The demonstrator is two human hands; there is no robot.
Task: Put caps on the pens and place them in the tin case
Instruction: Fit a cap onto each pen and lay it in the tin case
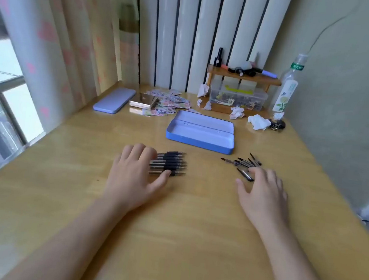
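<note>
Left hand (133, 171) lies flat on the row of uncapped pens (172, 163), gripping none. Right hand (262, 189) rests open beside loose caps (244, 165). Empty tin case (200, 131) sits beyond both hands. Risk: a nudge could roll the pens across the tabletop (170, 218).

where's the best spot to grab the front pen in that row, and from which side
Probably its dark rubber grip section, pinched from above. The nearest pen lies flat, tip pointing right, with the left hand covering its back end. Its front side is free, while another pen presses against its far side.
</note>
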